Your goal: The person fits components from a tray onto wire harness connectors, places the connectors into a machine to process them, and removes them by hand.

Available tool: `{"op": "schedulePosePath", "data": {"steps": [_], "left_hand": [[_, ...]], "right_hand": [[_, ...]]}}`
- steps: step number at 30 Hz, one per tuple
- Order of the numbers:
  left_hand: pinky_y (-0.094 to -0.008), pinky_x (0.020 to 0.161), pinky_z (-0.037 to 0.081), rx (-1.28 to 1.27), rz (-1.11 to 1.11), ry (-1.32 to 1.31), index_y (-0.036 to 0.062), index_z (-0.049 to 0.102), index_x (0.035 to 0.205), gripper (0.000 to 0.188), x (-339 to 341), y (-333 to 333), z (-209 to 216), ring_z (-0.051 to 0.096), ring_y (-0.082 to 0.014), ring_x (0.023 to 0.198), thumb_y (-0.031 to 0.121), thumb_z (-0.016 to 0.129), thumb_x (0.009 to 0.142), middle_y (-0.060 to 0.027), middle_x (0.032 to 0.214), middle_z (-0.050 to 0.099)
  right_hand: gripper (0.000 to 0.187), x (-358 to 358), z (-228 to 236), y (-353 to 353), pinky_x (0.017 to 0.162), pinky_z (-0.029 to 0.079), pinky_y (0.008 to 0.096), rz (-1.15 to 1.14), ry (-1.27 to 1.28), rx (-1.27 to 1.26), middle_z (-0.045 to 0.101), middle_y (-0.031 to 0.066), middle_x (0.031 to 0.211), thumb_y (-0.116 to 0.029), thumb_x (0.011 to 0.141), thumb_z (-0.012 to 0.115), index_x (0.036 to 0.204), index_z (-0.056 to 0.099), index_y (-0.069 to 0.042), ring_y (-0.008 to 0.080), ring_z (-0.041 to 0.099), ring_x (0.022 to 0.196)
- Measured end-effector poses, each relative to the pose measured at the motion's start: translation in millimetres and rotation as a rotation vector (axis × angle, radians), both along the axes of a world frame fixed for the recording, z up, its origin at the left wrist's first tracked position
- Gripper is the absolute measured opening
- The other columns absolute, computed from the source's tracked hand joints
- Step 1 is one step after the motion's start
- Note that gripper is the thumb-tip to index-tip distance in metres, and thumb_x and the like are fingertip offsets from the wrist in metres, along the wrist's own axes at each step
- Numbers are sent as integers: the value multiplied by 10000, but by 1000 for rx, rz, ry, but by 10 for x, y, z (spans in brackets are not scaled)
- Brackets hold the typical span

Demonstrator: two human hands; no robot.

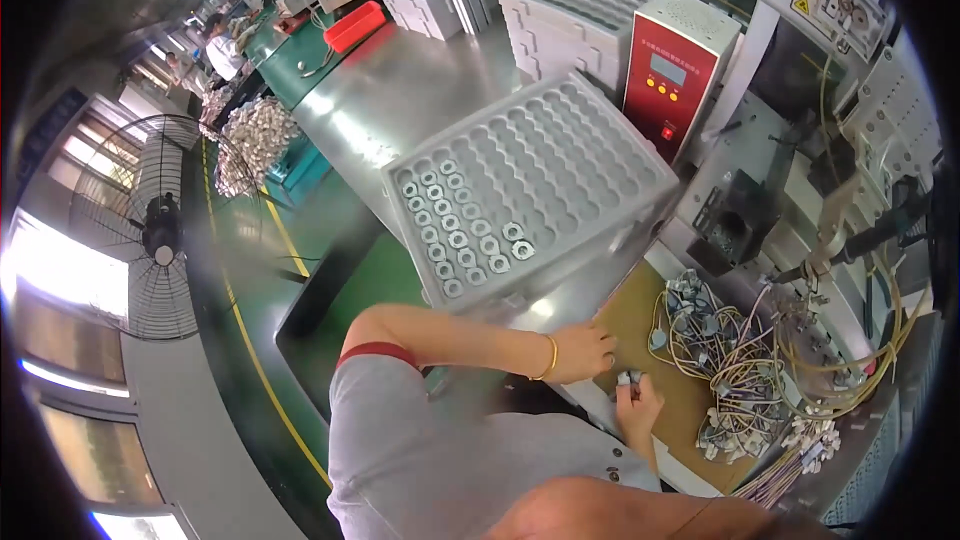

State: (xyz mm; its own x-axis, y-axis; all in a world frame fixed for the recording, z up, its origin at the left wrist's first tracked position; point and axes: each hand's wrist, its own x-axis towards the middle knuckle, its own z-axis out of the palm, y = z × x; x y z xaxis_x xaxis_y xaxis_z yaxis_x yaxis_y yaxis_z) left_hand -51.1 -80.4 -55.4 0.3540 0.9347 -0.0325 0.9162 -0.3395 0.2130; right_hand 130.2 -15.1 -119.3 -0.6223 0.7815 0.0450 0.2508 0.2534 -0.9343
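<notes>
My right hand [641, 408] pinches a small grey-and-white part [628, 379] between thumb and fingers, just above a brown work board [625, 315]. Close above it is my left hand [582, 353], a gold bangle at its wrist. Its fingers are curled, and whatever they may hold is hidden. Beyond my hands sits a grey tray [560, 155] with rows of round pockets. Ring-shaped metal parts [457, 239] fill several pockets on its left side. A tangled heap of wired parts [715, 340], with grey ends and pale wires, lies right of my right hand.
A red-fronted control box [668, 80] stands behind the tray, beside stacked grey trays [590, 0]. Machine arms and fixtures [740, 215] crowd the right. White connectors [815, 440] lie at the lower right. A red bin [354, 27] and a fan [163, 230] are farther left.
</notes>
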Motion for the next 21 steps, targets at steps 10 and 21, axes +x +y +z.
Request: {"op": "schedulePosePath", "data": {"steps": [10,21], "left_hand": [[-313,709,438,-37,-104,-53,67,570,761,127,-210,151,-202,521,-207,808,153,538,672,-53,794,544],[-337,687,453,-74,-63,-164,35,598,734,149,-163,166,-215,546,-250,788,144,572,637,-106,787,576]], "right_hand": [[107,38,-253,35,390,339,208,68,-85,192,452,17,466,-14,704,574,659,479,5,40,402,426],[118,-290,-113,240,396,330,219,195,-3,138,429,32,485,-62,677,571,718,495,18,68,411,429]]}}
